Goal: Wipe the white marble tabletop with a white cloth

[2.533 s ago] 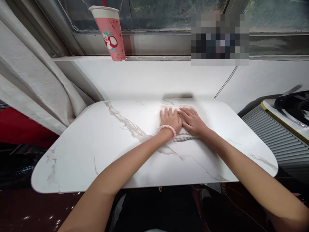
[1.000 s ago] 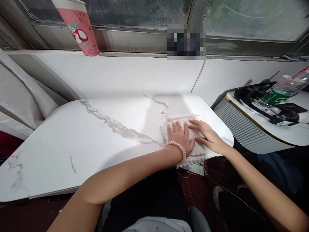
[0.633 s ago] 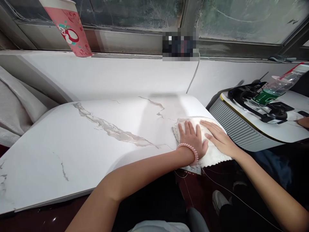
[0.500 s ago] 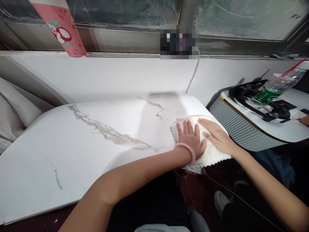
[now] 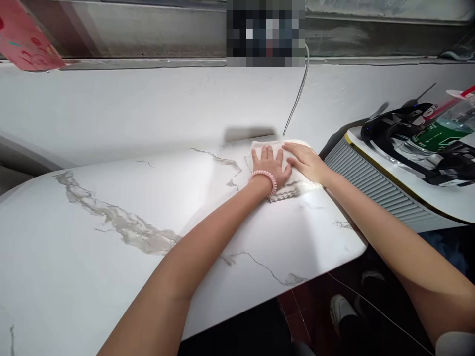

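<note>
From where I'm standing, the white cloth (image 5: 296, 184) lies at the far right corner of the table (image 5: 260, 227), close to the wall (image 5: 166, 104); I can't quite make out whether its far hem touches. Neither hand has a real grip: the left hand (image 5: 267, 165) presses flat on it, fingers spread, and the right hand (image 5: 306, 162) lies palm down beside it, clasping nothing. Only pressure holds the cloth, so a push too far right could carry it over the right edge, towards the ridged cabinet (image 5: 393, 183). Its near hem sits in loose, wavy layers, and a quick drag might bunch them. Too hard a shove at the far edge could knock a hand against the wall or snag the thin cable (image 5: 299, 96) that reaches down there.
</note>
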Action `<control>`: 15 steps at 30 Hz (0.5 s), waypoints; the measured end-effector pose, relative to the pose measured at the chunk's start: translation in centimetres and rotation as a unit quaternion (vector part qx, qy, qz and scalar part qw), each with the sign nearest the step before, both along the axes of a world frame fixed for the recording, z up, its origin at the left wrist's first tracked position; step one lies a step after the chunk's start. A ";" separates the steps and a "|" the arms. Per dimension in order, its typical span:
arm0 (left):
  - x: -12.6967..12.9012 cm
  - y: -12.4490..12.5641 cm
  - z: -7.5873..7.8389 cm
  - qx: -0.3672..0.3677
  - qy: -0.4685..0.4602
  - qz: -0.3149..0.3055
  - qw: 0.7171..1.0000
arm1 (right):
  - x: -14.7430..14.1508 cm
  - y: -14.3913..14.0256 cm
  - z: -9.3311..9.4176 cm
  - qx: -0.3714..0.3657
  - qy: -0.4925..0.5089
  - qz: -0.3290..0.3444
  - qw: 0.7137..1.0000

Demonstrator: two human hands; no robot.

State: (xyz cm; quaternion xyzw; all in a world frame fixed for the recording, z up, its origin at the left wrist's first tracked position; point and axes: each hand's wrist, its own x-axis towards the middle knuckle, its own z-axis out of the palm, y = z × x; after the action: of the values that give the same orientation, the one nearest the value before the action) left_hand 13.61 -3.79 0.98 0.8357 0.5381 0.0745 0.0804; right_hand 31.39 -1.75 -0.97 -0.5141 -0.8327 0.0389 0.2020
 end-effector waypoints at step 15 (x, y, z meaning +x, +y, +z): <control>1.5 6.3 -0.1 0.005 0.006 0.028 1.000 | 1.7 7.4 -0.5 0.015 0.008 0.033 0.999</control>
State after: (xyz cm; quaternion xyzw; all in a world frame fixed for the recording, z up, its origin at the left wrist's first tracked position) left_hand 15.15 2.55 0.85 0.8211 0.5613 0.0745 0.0715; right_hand 33.10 5.67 -1.48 -0.4832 -0.8479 0.0371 0.2149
